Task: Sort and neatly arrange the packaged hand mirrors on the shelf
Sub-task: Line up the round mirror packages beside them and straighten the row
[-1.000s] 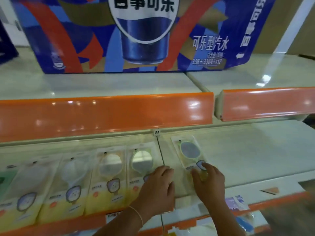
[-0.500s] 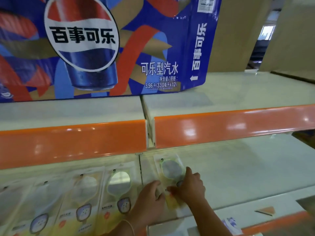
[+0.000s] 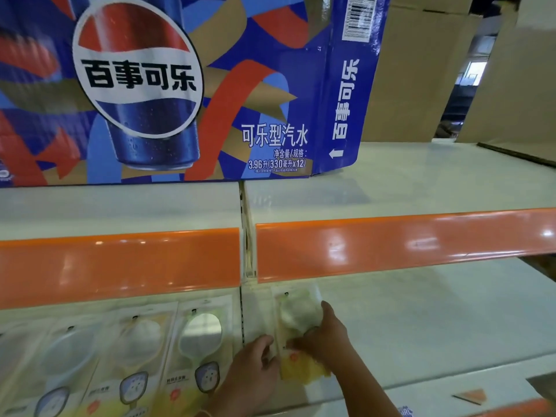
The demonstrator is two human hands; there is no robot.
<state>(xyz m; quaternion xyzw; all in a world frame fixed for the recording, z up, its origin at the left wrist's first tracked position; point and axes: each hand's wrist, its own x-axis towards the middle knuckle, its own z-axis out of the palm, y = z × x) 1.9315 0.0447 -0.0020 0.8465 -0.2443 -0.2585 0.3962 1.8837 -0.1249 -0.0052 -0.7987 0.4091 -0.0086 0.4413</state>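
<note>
- Because the pack [image 3: 298, 323] lies flat on the lower shelf [image 3: 421, 326] with its long axis running front to back, hang-hole end away from the person, any straightening turns on pushing its two long edges.
- Right hand [image 3: 323, 338] is on top of it, at its right edge and middle; the fingers curl over the pack and seem to pinch that edge, though how far under they go cannot be told.
- Left hand [image 3: 255, 365] sits at the pack's left edge near the bottom, fingers bent with tips touching it; whether they grip or only press cannot be told.
- Both hands are on it; the right covers more of it.
- Just left, across the shelf seam [image 3: 241, 320], a row [image 3: 120, 350] of like packs lies side by side; this pack stands a little apart from it and looks slightly skewed.
- Clear film over a pale round mirror, yellow card at the near end, glossy and probably slippery.
</note>
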